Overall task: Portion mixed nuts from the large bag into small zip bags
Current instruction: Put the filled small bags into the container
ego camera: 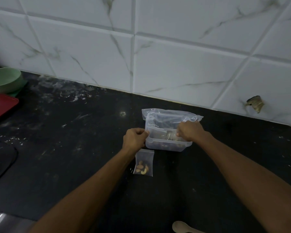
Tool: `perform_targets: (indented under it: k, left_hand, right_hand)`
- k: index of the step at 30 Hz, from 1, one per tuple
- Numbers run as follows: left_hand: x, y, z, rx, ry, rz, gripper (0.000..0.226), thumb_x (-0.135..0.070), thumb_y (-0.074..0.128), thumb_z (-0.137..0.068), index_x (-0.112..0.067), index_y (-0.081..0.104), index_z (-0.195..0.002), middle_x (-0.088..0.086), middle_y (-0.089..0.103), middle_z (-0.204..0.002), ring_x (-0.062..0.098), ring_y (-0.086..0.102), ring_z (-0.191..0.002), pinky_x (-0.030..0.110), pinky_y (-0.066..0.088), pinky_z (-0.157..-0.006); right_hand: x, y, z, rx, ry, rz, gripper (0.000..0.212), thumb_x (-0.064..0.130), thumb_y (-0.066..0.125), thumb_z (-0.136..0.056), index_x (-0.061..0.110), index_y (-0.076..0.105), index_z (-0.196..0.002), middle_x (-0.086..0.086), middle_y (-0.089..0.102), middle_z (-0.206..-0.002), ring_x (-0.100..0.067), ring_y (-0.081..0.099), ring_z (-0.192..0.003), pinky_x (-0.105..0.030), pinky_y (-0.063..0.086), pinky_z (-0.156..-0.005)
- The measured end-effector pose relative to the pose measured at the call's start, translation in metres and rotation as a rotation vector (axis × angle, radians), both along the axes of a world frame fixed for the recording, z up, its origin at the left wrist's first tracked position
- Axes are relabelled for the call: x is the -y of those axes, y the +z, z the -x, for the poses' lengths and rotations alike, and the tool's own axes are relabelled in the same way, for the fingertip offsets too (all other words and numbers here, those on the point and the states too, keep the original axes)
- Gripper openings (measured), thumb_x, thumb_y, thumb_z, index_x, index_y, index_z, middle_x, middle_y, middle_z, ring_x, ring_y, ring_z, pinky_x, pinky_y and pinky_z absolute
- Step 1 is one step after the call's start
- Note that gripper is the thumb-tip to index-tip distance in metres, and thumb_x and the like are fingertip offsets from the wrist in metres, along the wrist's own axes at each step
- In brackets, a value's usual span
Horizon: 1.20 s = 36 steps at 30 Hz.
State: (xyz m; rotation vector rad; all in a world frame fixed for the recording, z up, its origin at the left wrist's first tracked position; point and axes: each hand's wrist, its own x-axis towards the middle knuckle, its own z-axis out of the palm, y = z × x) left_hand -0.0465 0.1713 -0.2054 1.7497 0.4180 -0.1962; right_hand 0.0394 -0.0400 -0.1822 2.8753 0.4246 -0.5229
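Fingers (145,133) on one large bag (168,120)

Both hands (135,138) on large bag (168,121)

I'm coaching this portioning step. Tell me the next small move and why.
Probably pull the large bag's mouth apart. Both hands grip it, left hand at one edge, right hand at the other, over the clear tub. One small bag already holds nuts, and a spoon waits nearby.
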Motion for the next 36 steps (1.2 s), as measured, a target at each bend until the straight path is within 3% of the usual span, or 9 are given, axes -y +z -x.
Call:
perform_targets:
  k: [3,7,15,19,22,24,27,30,36]
  left_hand:
    - [0.000,0.000,0.001,0.001,-0.011,-0.008,0.021,-0.025,0.058,-0.097,-0.016,0.067,-0.112,-0.002,0.066,-0.096,0.017,0.066,-0.092,0.038,0.059,-0.084]
    - [-0.001,0.001,0.002,0.003,-0.014,-0.014,0.021,-0.026,0.058,-0.097,-0.016,0.067,-0.113,0.000,0.067,-0.100,0.017,0.066,-0.092,0.037,0.059,-0.084]
    - [0.000,0.003,0.003,0.005,-0.024,-0.040,0.022,-0.026,0.058,-0.097,-0.015,0.066,-0.114,0.000,0.066,-0.102,0.016,0.066,-0.091,0.035,0.058,-0.083]
    - [-0.004,0.001,0.007,0.005,-0.015,-0.065,0.020,-0.029,0.058,-0.096,-0.017,0.067,-0.111,-0.001,0.066,-0.099,0.014,0.065,-0.090,0.034,0.058,-0.082]
    - [-0.014,-0.007,0.020,0.016,-0.043,-0.221,0.018,-0.031,0.059,-0.096,-0.020,0.067,-0.107,-0.006,0.065,-0.097,0.009,0.063,-0.091,0.032,0.055,-0.082]
    - [-0.021,-0.017,0.035,0.000,-0.097,-0.347,0.012,-0.030,0.059,-0.096,-0.023,0.065,-0.102,-0.008,0.064,-0.093,0.003,0.062,-0.084,0.026,0.054,-0.076]
    - [-0.024,-0.034,0.062,-0.066,-0.159,-0.476,0.006,-0.026,0.058,-0.096,-0.026,0.064,-0.096,-0.010,0.064,-0.082,-0.002,0.061,-0.070,0.014,0.048,-0.060]
    - [-0.019,-0.044,0.078,-0.108,-0.150,-0.473,0.011,-0.022,0.060,-0.095,-0.021,0.067,-0.103,-0.014,0.061,-0.076,-0.003,0.061,-0.068,0.012,0.045,-0.058]
    - [-0.006,-0.039,0.084,-0.149,-0.090,-0.410,0.007,-0.028,0.065,-0.093,-0.024,0.067,-0.088,-0.006,0.067,-0.078,0.004,0.066,-0.067,0.015,0.046,-0.055]
  right_hand:
    - [0.004,-0.001,0.002,-0.012,-0.016,-0.092,0.019,0.038,0.052,-0.095,0.023,0.062,-0.090,0.001,0.063,-0.093,-0.018,0.059,-0.087,-0.034,0.043,-0.075]
    - [0.014,0.001,0.002,-0.005,-0.146,-0.346,0.029,0.026,0.051,-0.096,0.019,0.058,-0.068,-0.006,0.064,-0.080,-0.023,0.062,-0.078,-0.037,0.048,-0.073]
    - [0.011,-0.015,0.011,0.260,0.045,-0.093,0.021,0.026,0.048,-0.098,0.020,0.063,-0.085,0.002,0.064,-0.079,-0.015,0.060,-0.074,-0.035,0.044,-0.087]
    - [0.009,-0.008,0.016,0.213,-0.019,-0.133,0.022,0.033,0.050,-0.095,0.019,0.065,-0.098,-0.001,0.068,-0.090,-0.018,0.062,-0.081,-0.033,0.042,-0.077]
    - [0.001,0.006,0.038,0.537,0.003,-0.213,0.020,0.032,0.059,-0.090,0.016,0.066,-0.099,-0.004,0.068,-0.090,-0.023,0.063,-0.084,-0.035,0.043,-0.075]
    - [-0.013,0.015,0.070,0.769,-0.007,-0.457,0.009,0.020,0.059,-0.087,0.013,0.064,-0.084,-0.003,0.063,-0.076,-0.022,0.059,-0.069,-0.027,0.039,-0.061]
    - [-0.046,-0.006,0.114,0.412,-0.236,-0.688,0.014,0.023,0.056,-0.090,0.019,0.058,-0.076,0.006,0.055,-0.069,-0.012,0.053,-0.061,-0.019,0.034,-0.049]
    - [-0.070,-0.050,0.133,-0.013,-0.501,-0.707,0.013,0.031,0.060,-0.088,0.021,0.063,-0.081,0.004,0.066,-0.079,-0.014,0.064,-0.074,-0.033,0.055,-0.066]
    - [-0.093,-0.072,0.147,-0.117,-0.746,-0.769,0.013,0.032,0.066,-0.086,0.023,0.060,-0.093,0.005,0.064,-0.089,-0.013,0.064,-0.082,-0.032,0.055,-0.071]
